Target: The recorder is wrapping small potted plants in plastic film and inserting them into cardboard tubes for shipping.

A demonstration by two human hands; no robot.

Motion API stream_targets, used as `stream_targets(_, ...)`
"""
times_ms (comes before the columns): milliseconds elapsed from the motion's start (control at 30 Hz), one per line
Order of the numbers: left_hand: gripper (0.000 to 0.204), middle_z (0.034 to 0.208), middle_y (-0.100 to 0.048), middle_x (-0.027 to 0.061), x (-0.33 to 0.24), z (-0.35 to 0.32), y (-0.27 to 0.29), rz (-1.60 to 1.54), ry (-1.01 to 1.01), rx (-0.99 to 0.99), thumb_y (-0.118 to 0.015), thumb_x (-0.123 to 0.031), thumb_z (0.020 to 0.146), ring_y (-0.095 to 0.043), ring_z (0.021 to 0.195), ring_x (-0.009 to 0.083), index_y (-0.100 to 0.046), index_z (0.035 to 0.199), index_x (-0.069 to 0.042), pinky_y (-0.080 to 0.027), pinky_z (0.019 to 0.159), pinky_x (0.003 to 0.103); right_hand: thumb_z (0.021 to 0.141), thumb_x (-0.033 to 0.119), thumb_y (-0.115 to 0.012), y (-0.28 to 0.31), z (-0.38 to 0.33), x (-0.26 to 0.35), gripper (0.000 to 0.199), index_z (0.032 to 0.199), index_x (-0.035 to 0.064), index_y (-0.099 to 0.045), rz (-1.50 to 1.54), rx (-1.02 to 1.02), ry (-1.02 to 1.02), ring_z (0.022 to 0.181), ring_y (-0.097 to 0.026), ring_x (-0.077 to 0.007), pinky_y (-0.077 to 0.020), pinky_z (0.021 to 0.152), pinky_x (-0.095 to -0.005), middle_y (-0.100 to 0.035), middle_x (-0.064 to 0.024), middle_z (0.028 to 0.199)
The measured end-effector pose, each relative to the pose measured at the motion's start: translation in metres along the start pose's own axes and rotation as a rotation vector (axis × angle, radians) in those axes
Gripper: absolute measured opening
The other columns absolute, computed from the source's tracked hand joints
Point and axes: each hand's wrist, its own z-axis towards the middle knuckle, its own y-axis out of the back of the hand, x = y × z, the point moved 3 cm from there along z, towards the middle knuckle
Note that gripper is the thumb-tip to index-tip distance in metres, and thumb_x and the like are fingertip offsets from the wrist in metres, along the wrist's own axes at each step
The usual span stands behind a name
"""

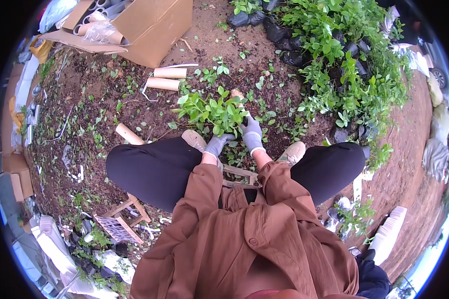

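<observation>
Both my hands wear grey gloves and meet between my knees, low over the ground. My left hand (pixel 218 144) is closed at the near side of a bunch of leafy green cuttings (pixel 212 113), whose stems are hidden by leaves and fingers. Right beside it, my right hand (pixel 252 135) reaches forward along the bunch's right edge with its fingers bent. A short tan piece (pixel 237 94) shows just past those fingers, partly behind leaves; whether the hand grips it is unclear.
Cardboard tubes (pixel 163 83) lie ahead on leaf-strewn soil, another tube (pixel 129 134) by my left knee. An open cardboard box (pixel 152 32) holding more tubes stands far left. Potted leafy plants in black bags (pixel 341 65) crowd the far right. A small wooden stool (pixel 122 219) sits at left.
</observation>
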Motion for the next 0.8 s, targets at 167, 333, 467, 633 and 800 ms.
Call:
stream_targets(167,0.04,0.114,-0.061,0.0009,-0.001,-0.011,0.004,0.214,0.054,-0.062,-0.069,-0.023,0.081,-0.057,0.104,0.0162,-0.058,0.118,-0.012,-0.045,0.094,0.037,0.076,0.014,-0.068,-0.008,-0.004,0.003,0.042,0.117,0.0104,-0.059,0.109,-0.04,0.089,0.093,-0.059,-0.0385,-0.0482,0.082,-0.0428,-0.059,-0.0201,0.101)
stream_targets(333,0.041,0.104,-0.062,0.0002,-0.025,-0.02,-0.011,-0.264,-0.038,-0.2,-0.077,-0.033,0.077,-0.06,0.087,0.0142,-0.059,0.111,-0.017,-0.053,0.073,0.034,0.073,0.014,-0.075,-0.033,-0.022,-0.007,0.058,0.127,0.007,-0.055,0.34,0.136,0.199,0.101,-0.053,-0.0339,-0.0443,0.09,-0.0374,-0.054,-0.0196,0.107)
stream_targets(467,0.034,0.097,-0.065,0.0034,-0.018,-0.02,-0.007,-0.204,0.13,-0.242,-0.071,-0.029,0.082,-0.062,0.077,0.0152,-0.063,0.11,-0.011,-0.054,0.07,0.032,0.075,0.016,-0.076,-0.035,-0.036,-0.017,0.071,0.138,0.0091,-0.046,0.359,0.202,0.195,0.106,-0.049,-0.028,-0.0416,0.093,-0.0332,-0.049,-0.0163,0.114)
stream_targets(633,0.024,0.096,-0.065,0.0085,0.019,-0.007,0.017,-0.067,0.213,-0.421,-0.058,-0.016,0.088,-0.062,0.076,0.018,-0.064,0.11,-0.006,-0.056,0.068,0.033,0.072,0.012,-0.077,-0.039,-0.037,-0.015,0.076,0.14,0.0104,-0.043,0.377,0.286,0.169,0.11,-0.047,-0.0319,-0.0374,0.099,-0.0347,-0.045,-0.0186,0.117)
stream_targets(800,0.033,0.104,-0.063,0.0111,0.012,-0.012,0.012,0.256,0.294,-0.521,-0.059,-0.023,0.087,-0.061,0.086,0.022,-0.062,0.112,-0.002,-0.052,0.075,0.035,0.073,0.013,-0.076,-0.047,-0.038,-0.015,0.074,0.139,0.0096,-0.043,0.325,0.253,0.208,0.11,-0.048,-0.0318,-0.0386,0.097,-0.0344,-0.045,-0.0197,0.119)
